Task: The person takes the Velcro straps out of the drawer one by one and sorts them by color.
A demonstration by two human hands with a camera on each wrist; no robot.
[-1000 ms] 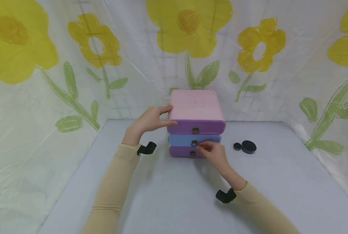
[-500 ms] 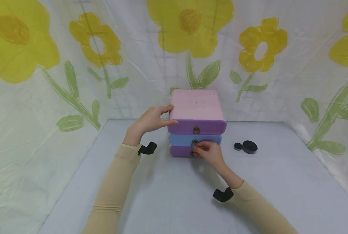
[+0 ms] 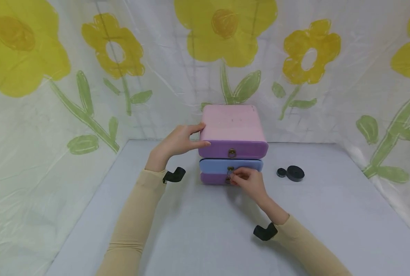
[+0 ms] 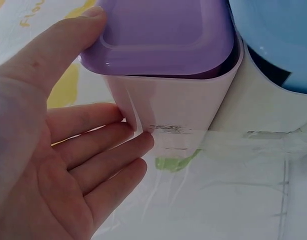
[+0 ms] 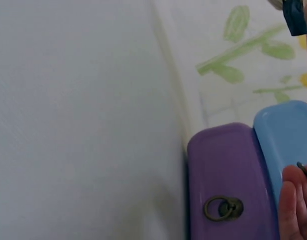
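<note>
Seemingly, ring point(image 5: 304, 171) (half hidden) on blue drawer point(image 3: 214, 166), pinched in right grip point(image 3: 250, 181), left grip point(image 3: 181, 140) unclenched, touching pink box point(image 3: 231, 123)

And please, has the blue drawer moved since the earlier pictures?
Yes, slightly outward: in the head view, the blue drawer now hides a little more of the bottom purple drawer beneath it.

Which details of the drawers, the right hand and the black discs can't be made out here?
- Contents of the blue drawer: hidden by its front in the head view; the left wrist view shows only a dark gap.
- Lower purple drawer's right part: head view, behind the right hand.
- Most of that hand: right wrist view, cut off by the right edge.
- Markings on the larger black disc: head view, too small.
</note>
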